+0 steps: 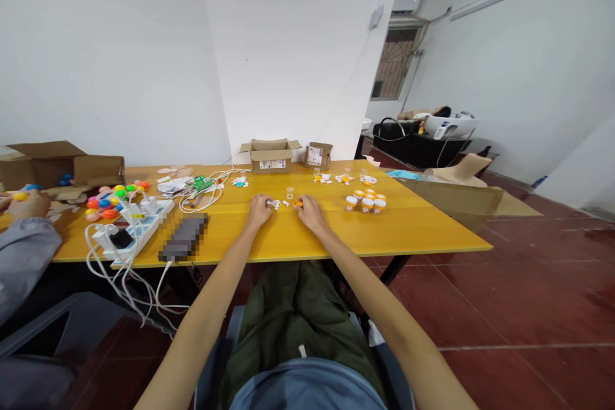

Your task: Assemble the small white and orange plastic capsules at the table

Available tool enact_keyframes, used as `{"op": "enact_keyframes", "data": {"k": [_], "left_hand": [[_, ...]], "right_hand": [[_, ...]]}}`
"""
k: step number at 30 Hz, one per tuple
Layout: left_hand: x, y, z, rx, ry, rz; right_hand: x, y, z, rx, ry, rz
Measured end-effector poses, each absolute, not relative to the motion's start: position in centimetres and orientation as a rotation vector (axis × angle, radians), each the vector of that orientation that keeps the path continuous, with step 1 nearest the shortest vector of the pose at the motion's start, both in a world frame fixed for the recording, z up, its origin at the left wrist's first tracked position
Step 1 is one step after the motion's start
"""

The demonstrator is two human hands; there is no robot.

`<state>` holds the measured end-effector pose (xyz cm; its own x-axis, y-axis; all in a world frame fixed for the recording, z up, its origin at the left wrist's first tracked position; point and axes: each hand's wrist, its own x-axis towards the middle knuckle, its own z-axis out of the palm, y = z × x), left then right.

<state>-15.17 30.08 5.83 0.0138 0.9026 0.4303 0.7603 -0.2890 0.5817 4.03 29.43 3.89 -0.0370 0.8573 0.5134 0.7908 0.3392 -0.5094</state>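
My left hand (260, 211) rests on the yellow table (230, 240), its fingers closed near small white pieces (277, 204); what they pinch is too small to make out. Opposite it, the fingers of my right hand (312, 211) are closed on an orange lid (298, 204). Between the two hands lie more loose white bits. Just beyond them stands a small clear cup (289, 193). To the right is a cluster of several small tubs with orange lids (367, 204). Farther back, small heaps of white and orange pieces (344, 179) lie beside clear cups.
Cardboard boxes (271, 159) stand against the wall. On the left are a power strip (139, 230) with tangled white cables, a pixelated dark phone (184, 238), and colourful balls (106, 203). A co-worker's hand (29, 206) is at the far left. A large carton (446, 202) adjoins the table's right side.
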Motion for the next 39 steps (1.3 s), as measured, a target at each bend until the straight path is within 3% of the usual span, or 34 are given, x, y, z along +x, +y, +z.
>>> {"op": "enact_keyframes", "data": {"k": [17,39], "left_hand": [[-15.1,30.2,5.8,2.028,1.644,1.252],[-15.2,30.0,6.1,2.047,1.597,1.312]], "right_hand": [[2.0,28.6,5.3,-1.225,-2.183,-0.173],[1.4,30.1,5.9,-1.241,-2.121,-0.054]]}}
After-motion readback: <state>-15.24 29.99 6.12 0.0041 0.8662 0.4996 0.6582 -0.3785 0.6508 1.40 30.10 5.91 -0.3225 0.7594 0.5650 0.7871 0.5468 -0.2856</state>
